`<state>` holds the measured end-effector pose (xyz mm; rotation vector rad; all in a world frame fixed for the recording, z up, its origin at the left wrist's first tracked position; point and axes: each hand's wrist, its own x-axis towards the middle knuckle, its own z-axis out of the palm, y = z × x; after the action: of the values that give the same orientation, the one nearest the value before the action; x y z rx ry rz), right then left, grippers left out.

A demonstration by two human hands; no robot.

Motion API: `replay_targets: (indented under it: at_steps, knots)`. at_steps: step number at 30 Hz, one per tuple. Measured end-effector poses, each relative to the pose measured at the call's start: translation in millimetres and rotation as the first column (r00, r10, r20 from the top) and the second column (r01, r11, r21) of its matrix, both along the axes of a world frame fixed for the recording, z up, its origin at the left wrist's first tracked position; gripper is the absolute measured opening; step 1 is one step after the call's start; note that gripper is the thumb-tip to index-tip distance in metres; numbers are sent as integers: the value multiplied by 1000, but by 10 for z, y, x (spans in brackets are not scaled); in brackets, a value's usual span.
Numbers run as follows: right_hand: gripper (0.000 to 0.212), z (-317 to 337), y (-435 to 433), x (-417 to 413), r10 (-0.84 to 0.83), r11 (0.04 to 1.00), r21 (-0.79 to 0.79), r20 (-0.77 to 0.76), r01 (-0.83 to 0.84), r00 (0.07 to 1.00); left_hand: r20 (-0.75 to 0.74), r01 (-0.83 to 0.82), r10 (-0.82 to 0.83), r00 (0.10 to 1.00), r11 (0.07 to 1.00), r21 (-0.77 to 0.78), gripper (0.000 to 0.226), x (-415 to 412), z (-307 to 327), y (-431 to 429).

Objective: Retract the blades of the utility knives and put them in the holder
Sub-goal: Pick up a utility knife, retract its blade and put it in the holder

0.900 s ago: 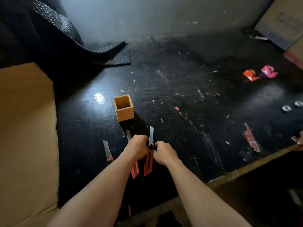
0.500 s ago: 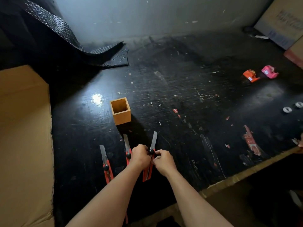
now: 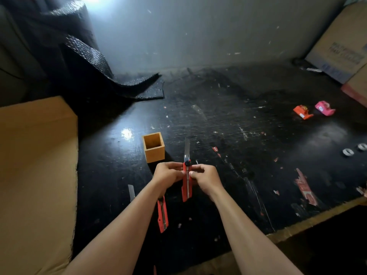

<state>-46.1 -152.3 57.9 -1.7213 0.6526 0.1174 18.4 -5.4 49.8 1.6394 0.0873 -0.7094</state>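
Utility knife (image 3: 186, 181), blade apparently extended, between left hand (image 3: 168, 173) and right hand (image 3: 204, 176)

Print on cardboard box (image 3: 341, 46) at far right: blurred, unreadable. No other legible text.

An orange tape dispenser (image 3: 302, 112) and a pink tape dispenser (image 3: 324, 108) are lying side by side near the right edge of the black table (image 3: 238, 126). Two small white rings (image 3: 354, 149) are sitting nearer along that edge. A cardboard box (image 3: 341, 46) is standing at the far right corner. Black bubble wrap (image 3: 95, 62) is spilling onto the far left corner, and a cardboard sheet (image 3: 35, 175) is covering the left edge.
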Motion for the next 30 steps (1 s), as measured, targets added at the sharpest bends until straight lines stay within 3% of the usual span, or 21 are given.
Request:
replay_targets:
  at_steps: [5, 12, 20, 30]
  knots:
    - [16, 513, 10, 332, 86, 992, 75, 134, -97, 987, 21, -59, 63, 998, 985, -159, 26, 183, 553, 135]
    - [18, 1303, 227, 799, 177, 960, 140, 371, -244, 911, 204, -159, 212, 956, 956, -248, 28, 408, 1395, 421]
    - [15, 2071, 473, 1148, 277, 939, 14, 563, -345, 778, 447, -219, 315, 837, 942, -253, 26, 543, 2171, 731]
    - [17, 2738, 513, 1325, 329, 929, -93, 654, -359, 681, 504, -187, 364, 783, 911, -368, 33, 597, 2739, 730]
